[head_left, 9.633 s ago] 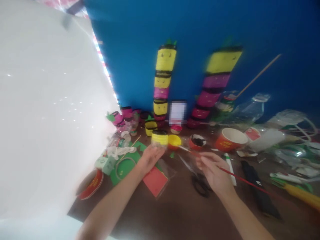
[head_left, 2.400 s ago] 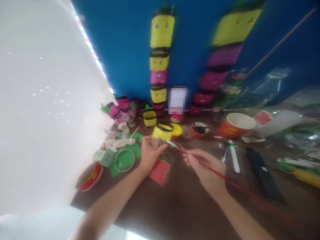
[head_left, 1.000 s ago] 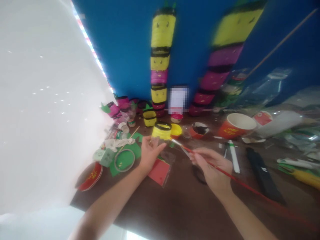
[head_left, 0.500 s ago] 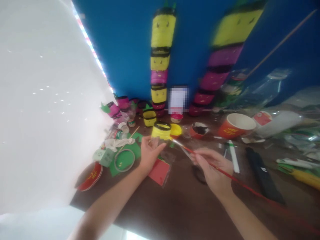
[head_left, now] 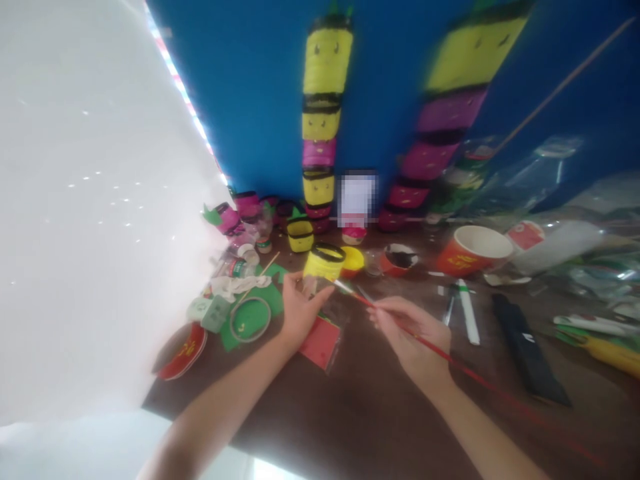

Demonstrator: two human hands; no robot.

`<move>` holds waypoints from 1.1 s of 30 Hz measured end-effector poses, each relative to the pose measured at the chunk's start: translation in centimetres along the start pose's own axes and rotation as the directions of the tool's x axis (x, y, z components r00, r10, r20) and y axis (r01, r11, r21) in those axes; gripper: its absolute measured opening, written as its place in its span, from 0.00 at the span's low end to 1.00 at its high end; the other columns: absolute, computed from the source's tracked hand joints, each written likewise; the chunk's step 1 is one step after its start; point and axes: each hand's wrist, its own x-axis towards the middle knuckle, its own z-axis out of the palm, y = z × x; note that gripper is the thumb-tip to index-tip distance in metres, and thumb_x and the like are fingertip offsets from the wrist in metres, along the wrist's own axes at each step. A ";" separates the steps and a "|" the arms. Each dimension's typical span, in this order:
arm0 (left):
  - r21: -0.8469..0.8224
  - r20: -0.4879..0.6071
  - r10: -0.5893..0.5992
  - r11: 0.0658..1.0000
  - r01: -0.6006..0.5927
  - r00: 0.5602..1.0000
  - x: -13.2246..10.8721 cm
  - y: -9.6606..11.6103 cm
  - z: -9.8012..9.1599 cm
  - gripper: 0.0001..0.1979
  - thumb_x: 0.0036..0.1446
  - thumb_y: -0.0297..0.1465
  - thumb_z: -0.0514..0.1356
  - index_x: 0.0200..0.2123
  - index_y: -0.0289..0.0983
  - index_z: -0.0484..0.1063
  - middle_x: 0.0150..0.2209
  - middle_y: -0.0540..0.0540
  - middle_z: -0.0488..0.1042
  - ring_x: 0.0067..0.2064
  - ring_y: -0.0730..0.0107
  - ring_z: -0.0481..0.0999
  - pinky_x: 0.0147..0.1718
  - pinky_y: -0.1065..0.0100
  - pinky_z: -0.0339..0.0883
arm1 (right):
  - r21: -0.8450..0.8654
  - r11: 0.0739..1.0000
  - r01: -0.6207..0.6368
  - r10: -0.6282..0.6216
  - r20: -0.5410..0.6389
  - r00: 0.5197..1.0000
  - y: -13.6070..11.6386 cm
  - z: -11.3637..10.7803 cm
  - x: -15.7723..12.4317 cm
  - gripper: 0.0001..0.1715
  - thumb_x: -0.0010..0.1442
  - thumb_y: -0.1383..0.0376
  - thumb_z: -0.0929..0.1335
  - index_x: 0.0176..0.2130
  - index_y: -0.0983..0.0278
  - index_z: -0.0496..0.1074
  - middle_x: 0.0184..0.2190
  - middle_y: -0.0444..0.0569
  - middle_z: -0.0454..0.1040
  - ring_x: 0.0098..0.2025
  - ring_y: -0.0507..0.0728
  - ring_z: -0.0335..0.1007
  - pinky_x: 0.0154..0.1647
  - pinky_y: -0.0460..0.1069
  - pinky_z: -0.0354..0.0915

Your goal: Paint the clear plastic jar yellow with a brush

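Note:
My left hand is closed round the lower part of a small yellow-painted plastic cup with a black rim. The lowest part of the cup looks clear and unpainted, though fingers partly hide it. A paintbrush with a long red handle is pinched in my right hand. Its bristles are at the cup's lower right side and seem to touch it. Right behind the held cup stands a container of yellow paint. A red paper packet in clear plastic lies below my left hand.
A red cup with dark paint and a large red paper cup stand right of centre. A white marker and a black pouch lie at right. Green paper and a tape ring are left. Stacked painted cups rise behind.
My right hand has moved a little left, bringing the brush tip from the cup's right edge onto its lower right side. My left hand and the cup have hardly moved.

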 end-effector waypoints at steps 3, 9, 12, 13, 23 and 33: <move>0.006 0.005 0.006 1.000 -0.006 1.000 0.0 0.0 0.0 0.25 0.37 0.30 0.70 0.36 0.38 0.58 0.38 0.49 0.68 0.45 0.69 0.72 0.51 0.61 0.62 | 0.019 1.000 0.003 -0.003 0.015 1.000 0.1 0.0 0.0 0.04 0.55 0.63 0.68 0.31 0.61 0.73 0.28 0.45 0.74 0.27 0.50 0.73 0.29 0.43 0.72; 0.050 -0.002 0.031 0.998 -0.031 1.000 0.0 0.0 0.0 0.26 0.37 0.31 0.70 0.36 0.38 0.58 0.37 0.49 0.68 0.44 0.68 0.72 0.49 0.60 0.64 | 0.018 1.000 -0.013 0.013 0.028 1.000 0.0 0.5 0.1 0.05 0.55 0.62 0.68 0.31 0.61 0.73 0.27 0.45 0.75 0.27 0.50 0.73 0.30 0.44 0.72; 0.055 -0.005 0.036 0.998 -0.036 0.999 0.0 -0.1 0.0 0.26 0.37 0.31 0.70 0.36 0.38 0.58 0.38 0.48 0.67 0.45 0.68 0.72 0.50 0.60 0.63 | 0.004 1.000 -0.004 0.004 -0.009 1.000 0.1 0.3 0.1 0.06 0.55 0.61 0.68 0.30 0.62 0.73 0.27 0.46 0.74 0.27 0.51 0.73 0.28 0.44 0.72; 0.055 -0.004 0.035 0.998 -0.035 0.999 0.0 -0.1 0.0 0.26 0.37 0.31 0.70 0.36 0.38 0.58 0.38 0.48 0.67 0.45 0.68 0.72 0.50 0.60 0.63 | 0.010 1.000 -0.003 0.003 -0.012 1.000 0.0 0.3 0.1 0.06 0.54 0.61 0.68 0.30 0.62 0.73 0.27 0.45 0.74 0.27 0.50 0.73 0.28 0.44 0.72; 0.056 -0.024 0.020 0.998 -0.018 1.000 0.0 0.0 0.0 0.26 0.36 0.31 0.70 0.36 0.38 0.58 0.37 0.48 0.68 0.44 0.68 0.72 0.50 0.60 0.63 | 0.014 0.996 -0.087 0.088 -0.054 0.995 -0.4 0.3 0.0 0.08 0.52 0.59 0.70 0.30 0.62 0.74 0.25 0.47 0.76 0.25 0.52 0.74 0.27 0.46 0.73; 0.034 -0.036 0.012 0.999 -0.011 0.999 0.0 -0.2 -0.1 0.27 0.34 0.31 0.71 0.35 0.39 0.58 0.38 0.48 0.69 0.45 0.67 0.73 0.48 0.61 0.64 | 0.096 0.973 -0.211 0.221 -0.103 0.970 0.5 1.1 -0.3 0.13 0.53 0.57 0.70 0.30 0.63 0.78 0.23 0.48 0.77 0.18 0.49 0.67 0.19 0.45 0.68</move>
